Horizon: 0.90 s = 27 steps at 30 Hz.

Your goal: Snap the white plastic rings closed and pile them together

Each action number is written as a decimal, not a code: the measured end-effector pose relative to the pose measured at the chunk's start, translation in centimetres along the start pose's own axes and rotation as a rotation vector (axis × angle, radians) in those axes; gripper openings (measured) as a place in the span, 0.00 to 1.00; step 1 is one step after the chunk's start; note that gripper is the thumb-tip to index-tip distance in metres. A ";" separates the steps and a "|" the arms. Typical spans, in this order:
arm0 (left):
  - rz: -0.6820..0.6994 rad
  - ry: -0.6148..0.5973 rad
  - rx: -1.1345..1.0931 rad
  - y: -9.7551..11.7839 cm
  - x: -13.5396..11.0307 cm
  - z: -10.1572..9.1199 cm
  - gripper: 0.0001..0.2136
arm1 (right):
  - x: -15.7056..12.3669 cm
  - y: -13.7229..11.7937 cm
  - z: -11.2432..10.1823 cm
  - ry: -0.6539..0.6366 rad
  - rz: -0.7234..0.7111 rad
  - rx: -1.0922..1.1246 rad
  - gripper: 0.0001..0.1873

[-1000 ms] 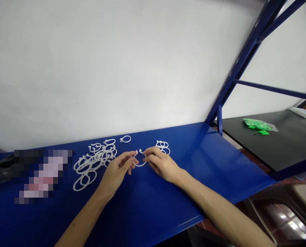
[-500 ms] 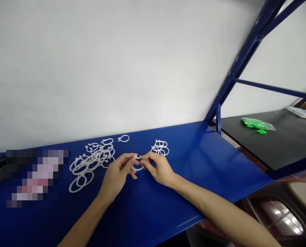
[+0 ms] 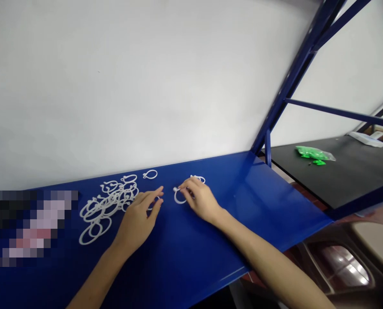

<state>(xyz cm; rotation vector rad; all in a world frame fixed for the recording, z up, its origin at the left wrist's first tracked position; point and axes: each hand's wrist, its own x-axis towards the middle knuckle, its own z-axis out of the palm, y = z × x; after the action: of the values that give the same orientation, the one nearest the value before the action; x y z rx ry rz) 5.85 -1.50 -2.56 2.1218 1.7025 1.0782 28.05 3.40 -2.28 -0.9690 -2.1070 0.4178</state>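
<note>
Ring [image 3: 179, 198] pinched in my right hand [image 3: 200, 201], low over the blue tabletop [image 3: 249, 197]. Left of the ring, my left hand [image 3: 139, 220] lies open, fingers loose. Farther left of the ring sprawls the pile [image 3: 106, 206]; one loose ring [image 3: 150, 174] sits behind.

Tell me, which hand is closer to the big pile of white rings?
Left. The left hand lies just right of the pile, fingertips beside its edge. The right hand is farther right, holding a single ring.
</note>
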 end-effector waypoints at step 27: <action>0.091 -0.118 0.169 -2.7 0.2 1.0 0.15 | 1.2 3.1 -3.3 0.064 0.419 -0.481 0.09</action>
<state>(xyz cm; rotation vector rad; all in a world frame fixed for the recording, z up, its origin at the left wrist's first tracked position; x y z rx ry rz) 4.47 -0.27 -4.76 2.3363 1.7113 0.8391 31.61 6.29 -1.22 -1.6919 -1.9778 0.0729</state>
